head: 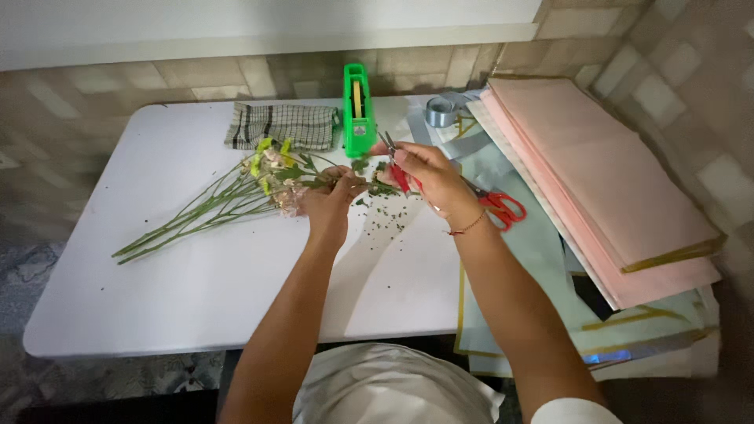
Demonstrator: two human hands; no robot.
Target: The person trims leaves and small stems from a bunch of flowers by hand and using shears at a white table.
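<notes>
My left hand [328, 206] grips a leafy green stem [369, 187] by the flower heads of a bunch of long-stemmed flowers [236, 196] that lies on the white table [157, 298]. My right hand [428, 177] holds small red-handled snips [395, 161], their blades pointing up and left beside the stem's leaves. Several green leaf scraps [385, 216] are scattered on the table under my hands.
A green tape dispenser [356, 110] and a checked cloth [283, 126] lie at the back edge. Red-handled scissors [499, 204] rest right of my right wrist. A stack of pink wrapping sheets [597, 180], pale blue sheets [542, 259] and a grey ribbon roll [441, 110] fill the right side.
</notes>
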